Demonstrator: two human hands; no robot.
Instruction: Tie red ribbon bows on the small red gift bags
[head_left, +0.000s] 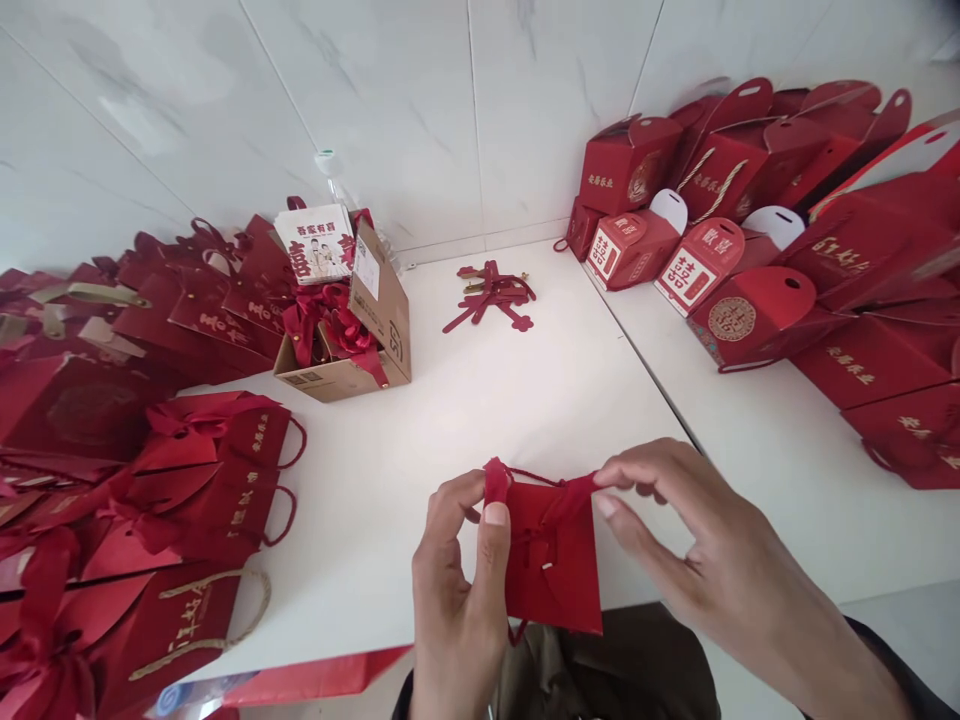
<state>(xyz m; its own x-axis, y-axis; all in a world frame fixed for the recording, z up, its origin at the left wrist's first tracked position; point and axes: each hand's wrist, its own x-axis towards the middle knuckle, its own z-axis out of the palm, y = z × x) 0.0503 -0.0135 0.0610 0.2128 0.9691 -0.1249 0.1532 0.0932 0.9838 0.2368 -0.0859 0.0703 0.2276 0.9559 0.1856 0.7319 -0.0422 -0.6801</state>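
A small red gift box [559, 595] sits at the front edge of the white table, its top facing me. Across that top runs a red ribbon [574, 503], crossed or knotted near the middle. My left hand [461, 600] pinches one end of the ribbon between thumb and fingers at the box's left corner. On the other side, my right hand [686, 535] grips the opposite ribbon end at the fingertips, drawn out to the upper right. Thin dark-red cord shows behind the box and below its lower left corner.
An open cardboard box [341, 380] holds red ribbons, with printed cards [315, 245] above them. Several red straps [491, 295] lie in a pile near the tiled wall. Finished-looking red boxes [247, 470] crowd the left; more red boxes [757, 180] are stacked at right.
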